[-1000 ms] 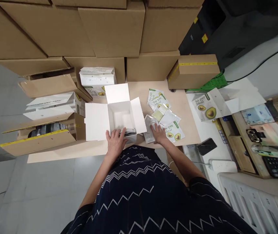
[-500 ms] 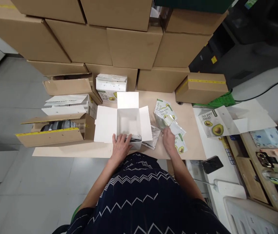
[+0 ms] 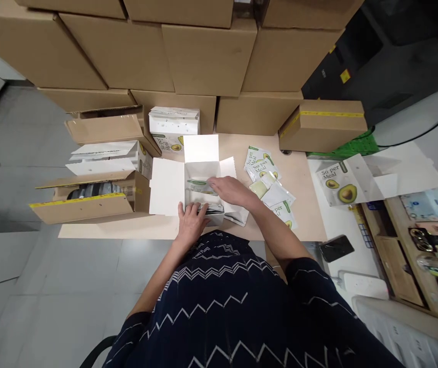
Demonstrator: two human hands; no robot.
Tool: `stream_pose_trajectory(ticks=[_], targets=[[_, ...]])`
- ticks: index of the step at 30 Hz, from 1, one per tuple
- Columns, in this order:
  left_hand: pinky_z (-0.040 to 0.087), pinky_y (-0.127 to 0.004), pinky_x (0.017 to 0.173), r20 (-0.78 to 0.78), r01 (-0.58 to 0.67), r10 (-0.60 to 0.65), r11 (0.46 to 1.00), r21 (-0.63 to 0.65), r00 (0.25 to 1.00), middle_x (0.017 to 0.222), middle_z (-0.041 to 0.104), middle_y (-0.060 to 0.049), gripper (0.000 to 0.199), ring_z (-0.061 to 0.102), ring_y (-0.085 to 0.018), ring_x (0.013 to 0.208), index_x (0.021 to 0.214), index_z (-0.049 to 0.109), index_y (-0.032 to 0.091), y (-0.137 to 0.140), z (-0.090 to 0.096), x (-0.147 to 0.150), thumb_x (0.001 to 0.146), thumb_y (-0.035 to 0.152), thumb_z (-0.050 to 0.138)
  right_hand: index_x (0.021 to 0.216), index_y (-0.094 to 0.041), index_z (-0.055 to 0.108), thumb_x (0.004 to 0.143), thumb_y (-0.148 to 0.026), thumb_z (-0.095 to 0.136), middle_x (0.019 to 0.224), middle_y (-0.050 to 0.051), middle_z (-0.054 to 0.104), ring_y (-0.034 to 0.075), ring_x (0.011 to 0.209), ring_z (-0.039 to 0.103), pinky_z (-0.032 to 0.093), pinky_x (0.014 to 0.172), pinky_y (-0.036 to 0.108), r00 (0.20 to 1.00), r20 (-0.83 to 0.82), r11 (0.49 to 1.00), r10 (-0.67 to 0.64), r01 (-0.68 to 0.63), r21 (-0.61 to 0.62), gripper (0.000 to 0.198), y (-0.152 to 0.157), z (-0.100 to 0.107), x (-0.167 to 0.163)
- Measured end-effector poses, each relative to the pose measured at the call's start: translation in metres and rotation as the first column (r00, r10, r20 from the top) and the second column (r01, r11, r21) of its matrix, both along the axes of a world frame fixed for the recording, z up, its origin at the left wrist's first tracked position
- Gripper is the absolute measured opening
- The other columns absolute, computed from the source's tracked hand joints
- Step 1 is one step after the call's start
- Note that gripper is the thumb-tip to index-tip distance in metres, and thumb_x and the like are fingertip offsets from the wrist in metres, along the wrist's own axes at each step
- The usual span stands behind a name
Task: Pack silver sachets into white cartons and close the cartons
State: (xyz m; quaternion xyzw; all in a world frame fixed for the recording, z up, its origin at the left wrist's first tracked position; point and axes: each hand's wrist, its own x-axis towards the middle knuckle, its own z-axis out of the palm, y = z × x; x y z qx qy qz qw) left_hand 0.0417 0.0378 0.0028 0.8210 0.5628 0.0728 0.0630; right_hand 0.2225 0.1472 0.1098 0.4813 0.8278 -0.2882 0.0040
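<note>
A white carton stands open in front of me with its flaps spread. Several flat packets stand against its near wall. My left hand is closed over that near left edge, fingertips bent inside by the packets. My right hand reaches over the right flap, its fingers pinching a green-and-white sachet inside the carton. Right of the carton lie several loose sachets with avocado pictures, overlapping. A silvery sachet lies partly under the right flap.
At left are open brown boxes and an open white carton. Another printed carton stands behind. Stacked brown boxes wall off the back. Right are a taped brown box, a Su·per Meal carton and a phone.
My right hand has moved left from the loose sachets into the carton, bringing a sachet with it. My left hand keeps its place on the carton. The view has shifted slightly.
</note>
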Motion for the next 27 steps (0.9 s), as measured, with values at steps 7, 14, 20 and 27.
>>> stream_pose_trajectory(ticks=[7,14,20,27], targets=[[0.017,-0.068,0.116,0.008,-0.026,0.026,1.0,-0.006,1.0,0.127,0.063,-0.015,0.05,0.054,-0.033,0.121,0.139,0.054,0.026,0.0,-0.002,0.001,0.09,0.037,0.062,0.113,-0.012,0.068,0.099,-0.017,0.039,0.118,0.016,0.071,0.022,0.103,0.066,0.04,0.075,0.026,0.921,0.181,0.932,0.345,-0.313,-0.181,0.032,0.035,-0.04,-0.035],[0.022,-0.064,0.116,-0.006,-0.081,0.081,0.997,0.007,0.997,0.136,0.056,-0.02,0.058,0.049,-0.035,0.128,0.141,0.053,0.021,0.001,0.004,0.005,0.087,0.037,0.067,0.112,-0.006,0.071,0.091,-0.017,0.052,0.113,0.019,0.072,0.023,0.092,0.068,0.039,0.065,0.026,0.81,0.263,0.842,0.524,-0.445,-0.307,0.031,0.038,-0.06,-0.049],[0.024,-0.06,0.117,-0.005,-0.138,0.138,0.99,-0.002,0.99,0.153,0.039,-0.026,0.07,0.036,-0.038,0.143,0.149,0.04,0.008,0.002,0.009,0.007,0.09,0.04,0.061,0.112,-0.005,0.071,0.097,-0.017,0.041,0.114,0.02,0.072,0.022,0.092,0.069,0.042,0.069,0.027,0.841,0.214,0.851,0.498,-0.425,-0.309,0.036,0.024,-0.06,-0.048],[0.021,-0.063,0.118,-0.025,-0.116,0.115,0.992,-0.039,0.993,0.147,0.051,-0.022,0.071,0.04,-0.038,0.141,0.153,0.034,0.01,0.002,0.005,0.004,0.093,0.039,0.056,0.112,-0.016,0.07,0.098,-0.03,0.047,0.115,0.012,0.073,0.018,0.097,0.068,0.049,0.085,0.029,0.943,-0.332,0.974,-0.019,-0.058,-0.221,0.03,0.0,-0.043,-0.008]])
